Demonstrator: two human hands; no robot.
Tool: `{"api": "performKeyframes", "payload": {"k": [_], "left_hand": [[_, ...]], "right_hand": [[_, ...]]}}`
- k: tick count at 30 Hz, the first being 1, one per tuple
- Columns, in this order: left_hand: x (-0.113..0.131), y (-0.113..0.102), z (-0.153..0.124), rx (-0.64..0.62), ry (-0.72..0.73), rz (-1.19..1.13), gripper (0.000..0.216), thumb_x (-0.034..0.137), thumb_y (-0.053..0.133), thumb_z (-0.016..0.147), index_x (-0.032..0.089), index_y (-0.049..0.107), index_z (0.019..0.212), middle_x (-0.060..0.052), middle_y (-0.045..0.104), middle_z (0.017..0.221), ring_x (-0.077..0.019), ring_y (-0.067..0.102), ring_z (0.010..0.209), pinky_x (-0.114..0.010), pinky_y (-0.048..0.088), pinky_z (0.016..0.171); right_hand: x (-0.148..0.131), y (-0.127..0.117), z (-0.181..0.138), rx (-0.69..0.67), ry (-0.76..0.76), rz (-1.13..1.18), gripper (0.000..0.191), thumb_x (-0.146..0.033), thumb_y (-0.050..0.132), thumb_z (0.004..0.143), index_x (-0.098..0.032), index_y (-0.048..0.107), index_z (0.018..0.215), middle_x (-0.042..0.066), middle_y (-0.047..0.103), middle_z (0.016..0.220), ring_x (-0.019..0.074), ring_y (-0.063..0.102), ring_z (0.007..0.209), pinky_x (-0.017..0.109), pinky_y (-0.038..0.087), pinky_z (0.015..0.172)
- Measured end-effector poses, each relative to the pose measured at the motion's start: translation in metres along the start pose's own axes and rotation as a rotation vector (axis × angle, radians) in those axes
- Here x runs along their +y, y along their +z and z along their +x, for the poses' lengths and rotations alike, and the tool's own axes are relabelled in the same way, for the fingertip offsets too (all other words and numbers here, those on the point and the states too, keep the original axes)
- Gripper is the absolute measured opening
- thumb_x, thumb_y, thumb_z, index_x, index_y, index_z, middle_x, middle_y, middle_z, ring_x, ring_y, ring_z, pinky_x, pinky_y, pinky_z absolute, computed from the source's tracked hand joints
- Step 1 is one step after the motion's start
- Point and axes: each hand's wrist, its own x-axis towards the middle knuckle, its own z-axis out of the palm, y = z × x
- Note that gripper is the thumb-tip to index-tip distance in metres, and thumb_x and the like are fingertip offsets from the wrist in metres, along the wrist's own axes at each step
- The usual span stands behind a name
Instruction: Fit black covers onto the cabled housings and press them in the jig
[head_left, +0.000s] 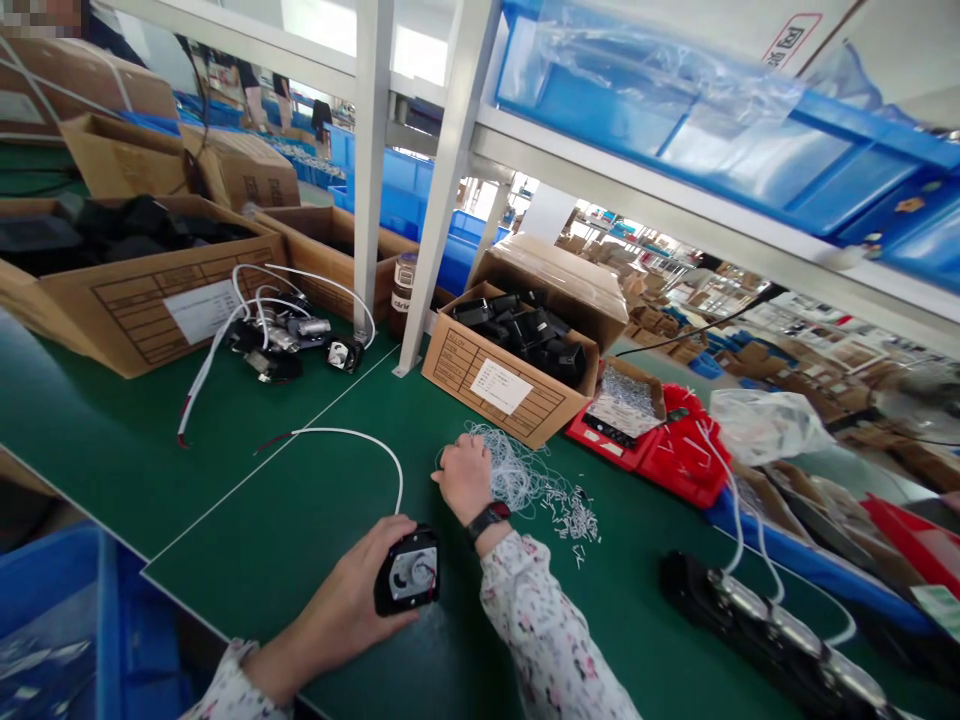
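Note:
My left hand (356, 590) is wrapped round a black housing (387, 592) with a silvery plate and small red and black wires on its face. A white cable (390, 455) rises behind it and curves left to dark red bare ends. My right hand (463, 478), with a dark band on the wrist, is at the left edge of a tangle of thin translucent strands (511, 468). Its fingers are curled together, and what they pinch, if anything, is too small to make out. Small metallic pins (574, 518) lie scattered right of the tangle.
More cabled units (277, 340) sit at the back left, others (780, 620) at the right. Cardboard boxes of black parts (517, 385) line the back beside a metal post (442, 190). Red bins (675, 460) stand right, a blue crate (109, 610) lower left.

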Motion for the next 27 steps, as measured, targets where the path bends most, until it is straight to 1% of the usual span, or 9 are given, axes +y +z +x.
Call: {"api": "performKeyframes", "payload": {"k": [3, 5, 9, 12, 16, 18, 22, 24, 27], "left_hand": [[-0.001, -0.001, 0.000, -0.014, -0.025, -0.006, 0.073, 0.021, 0.070, 0.064, 0.029, 0.032, 0.126, -0.007, 0.046, 0.130, -0.0264, 0.044, 0.121, -0.042, 0.038, 0.103], [-0.001, -0.002, 0.001, -0.026, -0.057, -0.037, 0.078, 0.018, 0.071, 0.063, 0.030, 0.029, 0.128, -0.006, 0.045, 0.131, -0.0258, 0.044, 0.121, -0.042, 0.037, 0.103], [0.002, -0.003, 0.003, -0.029, -0.172, -0.149, 0.090, 0.017, 0.072, 0.061, 0.030, 0.018, 0.132, -0.006, 0.046, 0.131, -0.0242, 0.047, 0.119, -0.042, 0.038, 0.103], [0.006, -0.005, 0.005, -0.044, -0.215, -0.198, 0.081, 0.021, 0.072, 0.063, 0.029, 0.024, 0.129, -0.005, 0.047, 0.130, -0.0234, 0.048, 0.118, -0.040, 0.040, 0.102], [0.009, -0.008, 0.005, -0.031, -0.206, -0.210, 0.073, 0.023, 0.071, 0.064, 0.027, 0.031, 0.124, -0.006, 0.050, 0.125, -0.0240, 0.052, 0.113, -0.038, 0.043, 0.099], [0.009, -0.008, 0.005, -0.027, -0.196, -0.218, 0.070, 0.023, 0.070, 0.064, 0.027, 0.033, 0.123, -0.006, 0.053, 0.122, -0.0239, 0.054, 0.111, -0.037, 0.045, 0.096], [0.007, -0.006, 0.004, -0.002, -0.203, -0.199, 0.070, 0.021, 0.070, 0.062, 0.027, 0.035, 0.122, -0.005, 0.054, 0.121, -0.0246, 0.054, 0.110, -0.037, 0.046, 0.095], [0.005, -0.004, 0.004, -0.001, -0.209, -0.173, 0.070, 0.022, 0.070, 0.062, 0.026, 0.035, 0.122, -0.006, 0.053, 0.122, -0.0257, 0.055, 0.110, -0.039, 0.047, 0.094], [0.005, -0.003, 0.005, -0.015, -0.224, -0.130, 0.067, 0.025, 0.069, 0.065, 0.026, 0.034, 0.122, -0.007, 0.051, 0.122, -0.0266, 0.056, 0.108, -0.041, 0.050, 0.090]], "right_hand": [[-0.005, 0.013, 0.005, -0.015, 0.001, 0.044, 0.016, -0.006, 0.068, 0.063, -0.015, 0.056, 0.059, 0.013, 0.055, 0.086, 0.0308, 0.042, 0.097, 0.043, 0.031, 0.080], [-0.003, 0.011, 0.007, -0.021, -0.013, 0.114, 0.015, -0.006, 0.063, 0.067, -0.016, 0.054, 0.061, 0.011, 0.055, 0.086, 0.0287, 0.045, 0.095, 0.042, 0.033, 0.080], [0.010, -0.021, 0.020, -0.038, -0.048, 0.336, 0.011, -0.015, 0.047, 0.080, -0.019, 0.046, 0.069, 0.005, 0.059, 0.081, 0.0194, 0.054, 0.081, 0.033, 0.041, 0.073], [0.018, -0.051, 0.029, -0.061, -0.061, 0.541, 0.012, -0.025, 0.037, 0.086, -0.021, 0.040, 0.076, 0.003, 0.063, 0.083, 0.0152, 0.060, 0.076, 0.029, 0.046, 0.069], [0.021, -0.081, 0.034, -0.136, 0.005, 1.080, 0.022, -0.039, 0.051, 0.082, -0.021, 0.040, 0.078, 0.006, 0.065, 0.089, 0.0182, 0.064, 0.080, 0.032, 0.048, 0.072], [0.019, -0.095, 0.031, -0.143, 0.021, 1.209, 0.028, -0.041, 0.060, 0.077, -0.021, 0.041, 0.077, 0.006, 0.066, 0.090, 0.0189, 0.065, 0.079, 0.033, 0.048, 0.073], [0.019, -0.128, 0.005, -0.192, -0.011, 1.224, 0.028, -0.040, 0.062, 0.077, -0.020, 0.042, 0.078, 0.006, 0.064, 0.096, 0.0176, 0.065, 0.077, 0.032, 0.049, 0.073], [0.026, -0.143, -0.021, -0.257, 0.006, 1.227, 0.025, -0.038, 0.060, 0.079, -0.019, 0.044, 0.080, 0.005, 0.061, 0.101, 0.0168, 0.065, 0.076, 0.034, 0.049, 0.074], [0.053, -0.153, -0.073, -0.315, 0.125, 1.234, 0.024, -0.040, 0.057, 0.081, -0.019, 0.045, 0.084, 0.006, 0.058, 0.105, 0.0160, 0.064, 0.075, 0.035, 0.050, 0.075]]}}
